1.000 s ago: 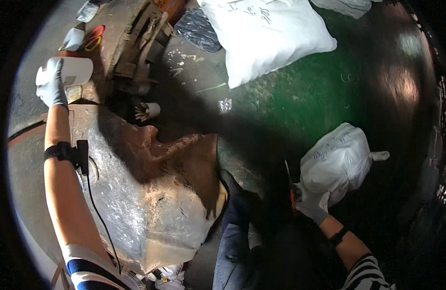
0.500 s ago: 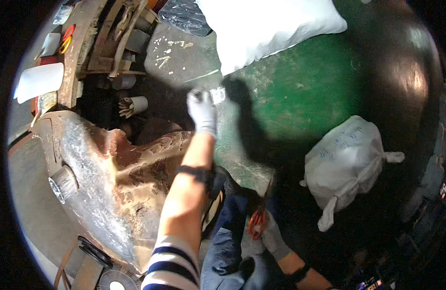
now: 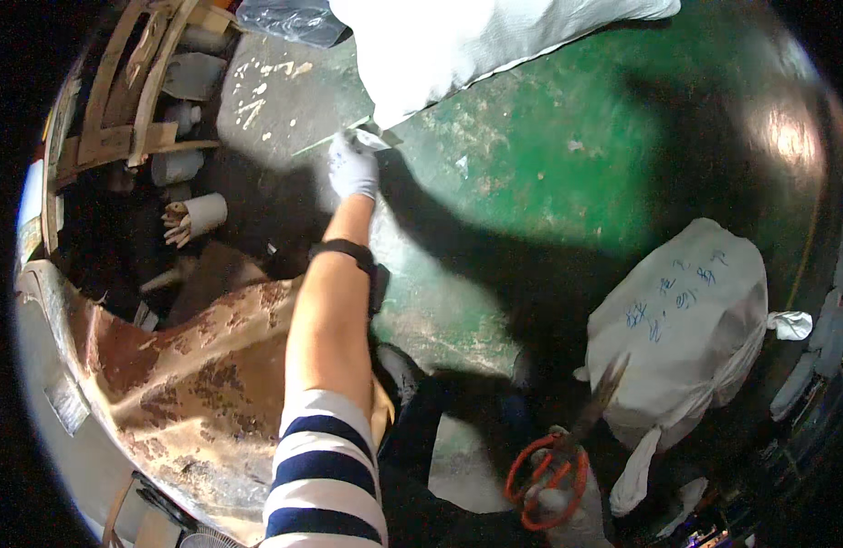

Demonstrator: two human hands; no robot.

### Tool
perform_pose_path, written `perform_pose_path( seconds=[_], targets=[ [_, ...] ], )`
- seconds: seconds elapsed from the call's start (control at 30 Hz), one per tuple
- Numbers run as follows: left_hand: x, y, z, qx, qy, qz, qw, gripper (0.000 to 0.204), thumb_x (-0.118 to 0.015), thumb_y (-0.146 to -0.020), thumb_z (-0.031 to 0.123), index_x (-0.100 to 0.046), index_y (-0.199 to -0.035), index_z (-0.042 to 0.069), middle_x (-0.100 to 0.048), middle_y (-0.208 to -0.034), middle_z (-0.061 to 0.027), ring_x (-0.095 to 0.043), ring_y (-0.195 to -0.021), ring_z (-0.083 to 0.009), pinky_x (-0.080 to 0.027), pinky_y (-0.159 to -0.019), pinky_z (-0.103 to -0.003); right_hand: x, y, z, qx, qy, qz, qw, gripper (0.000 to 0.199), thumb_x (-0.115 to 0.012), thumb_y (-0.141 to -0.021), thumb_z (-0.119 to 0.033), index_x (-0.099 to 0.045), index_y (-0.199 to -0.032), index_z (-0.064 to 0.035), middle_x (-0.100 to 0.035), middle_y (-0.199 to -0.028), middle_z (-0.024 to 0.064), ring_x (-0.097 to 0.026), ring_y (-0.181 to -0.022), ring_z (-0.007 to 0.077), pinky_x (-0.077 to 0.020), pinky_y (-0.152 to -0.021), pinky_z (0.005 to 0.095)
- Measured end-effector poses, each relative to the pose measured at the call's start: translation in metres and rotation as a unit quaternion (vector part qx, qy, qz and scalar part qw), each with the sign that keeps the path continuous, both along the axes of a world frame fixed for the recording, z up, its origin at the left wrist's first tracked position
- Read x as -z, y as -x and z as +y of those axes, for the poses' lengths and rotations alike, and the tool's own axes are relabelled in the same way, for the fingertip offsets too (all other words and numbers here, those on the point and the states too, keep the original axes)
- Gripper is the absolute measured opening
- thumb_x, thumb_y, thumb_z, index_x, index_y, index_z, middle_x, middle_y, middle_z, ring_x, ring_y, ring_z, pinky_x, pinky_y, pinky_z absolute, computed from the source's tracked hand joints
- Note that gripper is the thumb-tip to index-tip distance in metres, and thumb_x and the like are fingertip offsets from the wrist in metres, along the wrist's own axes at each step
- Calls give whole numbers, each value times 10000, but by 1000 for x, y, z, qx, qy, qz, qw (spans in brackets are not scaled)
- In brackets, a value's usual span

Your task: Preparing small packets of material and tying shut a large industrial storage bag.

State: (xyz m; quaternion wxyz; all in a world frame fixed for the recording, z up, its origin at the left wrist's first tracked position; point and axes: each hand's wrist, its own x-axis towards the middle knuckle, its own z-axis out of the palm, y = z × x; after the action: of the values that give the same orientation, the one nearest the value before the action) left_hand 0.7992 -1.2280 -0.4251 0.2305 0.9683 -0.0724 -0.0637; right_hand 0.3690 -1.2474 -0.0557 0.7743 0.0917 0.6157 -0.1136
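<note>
My left hand, in a pale glove, reaches out low over the floor beside a white sack. Its fingers are closed on a small white slip near the sack's lower corner. A thin pale strip runs across the floor by the fingertips. At the lower right, my gloved right hand grips scissors by their orange-red handles. The dark blades point up and away, in front of a tied white sack with blue handwriting.
Brown, crumpled sheeting covers something at my left. Beyond it are a wooden rack and a white container with gloves at its mouth. A dark plastic bag lies at the far left of the larger sack. The floor is green and worn.
My left hand has moved farther forward and slightly left with the white slip. My right hand has raised the scissors and moved them right, toward the tied sack. The view has shifted.
</note>
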Motion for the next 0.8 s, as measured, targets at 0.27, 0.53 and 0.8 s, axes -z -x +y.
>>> perform_pose_path(
  seconds=[0.27, 0.53, 0.8],
  targets=[
    [-2, -39, 1, 166, -280, 128, 937, 341, -358, -928, 264, -525, -1186, 116, -514, -1208, -170, -562, -1075, -362, -483, -871, -444, -30, -54, -28, -303, 187, 32, 934, 729, -693, -746, -56, -322, -1373, -93, -508, -1169, 102, -561, -1004, 186, -523, -789, 365],
    [-88, 97, 98, 97, -15, 243, 965, 347, -565, -814, 100, -511, -1153, 51, -619, -877, -125, -581, -770, -225, -487, -685, -358, 28, -19, 44, -232, 170, -22, 958, 619, -624, -750, 16, -371, -1305, -89, -508, -1023, 59, -582, -811, 184, -527, -632, 321],
    [-356, 155, 3, 107, 172, 198, 959, 222, -620, -824, 102, -526, -1017, 46, -609, -882, -45, -571, -783, -180, -478, -706, -299, -19, 30, 0, -97, 215, -74, 969, 125, -570, -838, -80, -511, -948, -85, -477, -589, 63, -574, -478, 239, -499, -435, 383]
  ],
)
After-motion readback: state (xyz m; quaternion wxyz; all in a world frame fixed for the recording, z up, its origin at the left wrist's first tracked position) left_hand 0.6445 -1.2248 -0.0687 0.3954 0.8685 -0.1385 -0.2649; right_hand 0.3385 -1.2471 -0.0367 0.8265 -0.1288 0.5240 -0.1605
